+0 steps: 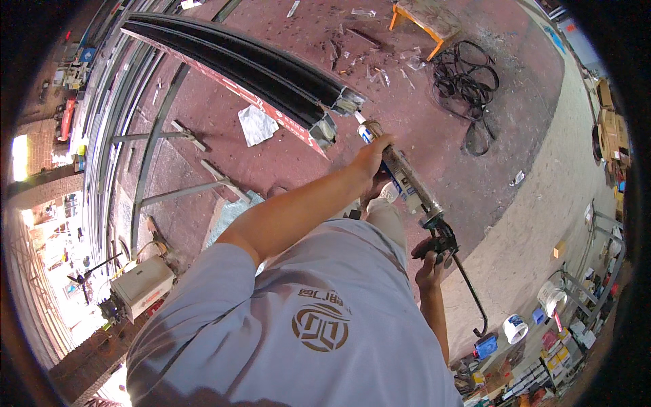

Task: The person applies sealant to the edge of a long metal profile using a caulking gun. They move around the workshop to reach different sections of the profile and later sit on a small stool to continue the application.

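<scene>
A caulking gun (412, 184) loaded with a white sealant cartridge slants across in front of me, its hooked rod trailing toward the lower right. My left hand (371, 159) is wrapped round the front of the gun, near the cartridge's top. At the rear, my right hand (431, 263) grips the dark handle and trigger. The pale nozzle (359, 117) reaches the cut end of a long black window-frame profile (244, 64), which has red-and-white film along its side. Whether the tip touches the metal or any sealant comes out, I cannot tell.
Metal racks with long bars (139, 129) stand at the left. On the reddish floor lie a white paper sheet (258, 125), a tangled black strap (464, 81) and scattered scraps. A wooden stool (430, 20) is at the far side. Buckets (515, 329) and boxes line the right.
</scene>
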The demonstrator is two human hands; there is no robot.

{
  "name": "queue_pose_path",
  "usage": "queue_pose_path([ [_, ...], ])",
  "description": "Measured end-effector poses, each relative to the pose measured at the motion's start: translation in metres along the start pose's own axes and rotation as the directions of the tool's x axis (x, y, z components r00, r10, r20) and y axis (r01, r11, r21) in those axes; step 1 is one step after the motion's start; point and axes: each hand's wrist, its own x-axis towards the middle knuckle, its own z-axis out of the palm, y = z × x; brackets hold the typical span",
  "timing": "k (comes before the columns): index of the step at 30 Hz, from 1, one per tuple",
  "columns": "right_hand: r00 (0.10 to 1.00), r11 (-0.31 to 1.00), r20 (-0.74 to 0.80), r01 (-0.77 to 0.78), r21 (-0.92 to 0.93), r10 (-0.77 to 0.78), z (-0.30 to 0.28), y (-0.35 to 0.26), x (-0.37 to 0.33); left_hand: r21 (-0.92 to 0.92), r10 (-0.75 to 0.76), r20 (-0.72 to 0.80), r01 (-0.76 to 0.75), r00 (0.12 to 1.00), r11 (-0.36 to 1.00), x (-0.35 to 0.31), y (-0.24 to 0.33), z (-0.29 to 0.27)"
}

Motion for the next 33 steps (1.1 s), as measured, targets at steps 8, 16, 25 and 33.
queue_pose_path([
  [8, 1.000, 1.000, -0.022, -0.010, 0.021, 0.010, -0.003, 0.005, 0.003, 0.051, 0.041, -0.010, -0.040, 0.999, 0.998, 0.002, 0.006, 0.010],
  [16, 0.996, 0.995, -0.084, -0.027, 0.093, 0.035, 0.002, -0.004, 0.012, 0.078, 0.053, 0.019, -0.055, 0.998, 0.995, 0.008, 0.013, 0.022],
  [25, 0.994, 0.996, -0.106, -0.030, 0.083, 0.039, 0.002, -0.003, 0.016, 0.166, 0.045, 0.028, -0.049, 0.999, 0.985, 0.015, 0.017, 0.024],
  [33, 0.983, 0.975, -0.154, -0.062, 0.213, 0.097, 0.004, -0.001, 0.012, 0.190, 0.031, 0.000, -0.030, 1.000, 0.981, 0.032, 0.006, 0.025],
])
